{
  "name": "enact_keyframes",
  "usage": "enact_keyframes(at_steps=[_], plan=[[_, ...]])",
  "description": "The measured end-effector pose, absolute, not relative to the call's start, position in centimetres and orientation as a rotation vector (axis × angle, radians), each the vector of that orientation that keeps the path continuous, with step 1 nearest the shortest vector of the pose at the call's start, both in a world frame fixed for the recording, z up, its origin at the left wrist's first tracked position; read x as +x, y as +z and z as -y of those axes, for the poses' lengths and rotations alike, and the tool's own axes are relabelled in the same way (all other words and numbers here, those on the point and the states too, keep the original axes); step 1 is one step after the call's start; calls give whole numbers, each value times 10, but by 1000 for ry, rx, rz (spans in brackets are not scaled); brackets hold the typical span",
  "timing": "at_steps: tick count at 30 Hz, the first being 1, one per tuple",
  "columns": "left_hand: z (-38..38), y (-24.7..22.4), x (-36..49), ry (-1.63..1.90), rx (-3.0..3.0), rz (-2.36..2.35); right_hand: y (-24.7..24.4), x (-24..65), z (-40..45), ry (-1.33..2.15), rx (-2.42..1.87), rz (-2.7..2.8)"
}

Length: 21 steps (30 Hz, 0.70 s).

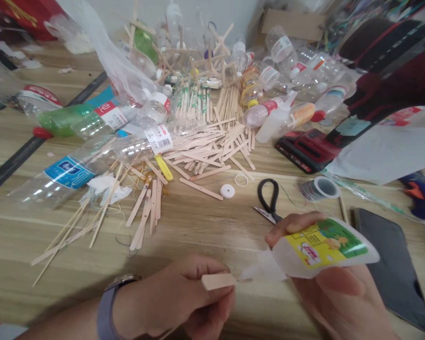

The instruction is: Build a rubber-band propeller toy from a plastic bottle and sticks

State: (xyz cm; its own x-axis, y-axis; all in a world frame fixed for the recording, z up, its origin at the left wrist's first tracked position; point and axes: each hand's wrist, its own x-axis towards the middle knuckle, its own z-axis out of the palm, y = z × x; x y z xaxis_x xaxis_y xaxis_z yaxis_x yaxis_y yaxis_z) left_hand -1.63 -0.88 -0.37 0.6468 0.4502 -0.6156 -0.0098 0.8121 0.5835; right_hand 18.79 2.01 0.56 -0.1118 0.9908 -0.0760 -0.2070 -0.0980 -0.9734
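My left hand (pixel 189 288), at the bottom centre with a purple watch strap on its wrist, is closed on a flat wooden craft stick (pixel 218 281). The stick's near end pokes out between thumb and fingers. To its right, my right hand (pixel 343 285) grips a white glue bottle (pixel 327 248) with a yellow and green label. The bottle is tipped on its side, and its nozzle (pixel 260 269) points left at the stick's end. Whether the tip touches the stick I cannot tell. Black-handled scissors (pixel 269 198) lie just beyond my right hand.
Many craft sticks (pixel 205 146) are heaped mid-table, behind a white cap (pixel 227 191). Plastic bottles (pixel 67 172) lie left and back. At right are a cordless power tool (pixel 315 146), a thread spool (pixel 320 188), a dark phone (pixel 393 264) and a blue glue gun (pixel 420 193).
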Motion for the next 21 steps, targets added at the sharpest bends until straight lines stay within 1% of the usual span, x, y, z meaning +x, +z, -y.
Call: enact_keyframes(at_steps=[3,8,21], plan=[[10,-5,-16,284,571,-820,6,189,-20,1424,-1113,1090],[10,-9,-19,324,572,-754,1,195,-24,1409,-943,1257],[10,-11,-19,348,560,-736,12,190,-22,1302,-967,1250]])
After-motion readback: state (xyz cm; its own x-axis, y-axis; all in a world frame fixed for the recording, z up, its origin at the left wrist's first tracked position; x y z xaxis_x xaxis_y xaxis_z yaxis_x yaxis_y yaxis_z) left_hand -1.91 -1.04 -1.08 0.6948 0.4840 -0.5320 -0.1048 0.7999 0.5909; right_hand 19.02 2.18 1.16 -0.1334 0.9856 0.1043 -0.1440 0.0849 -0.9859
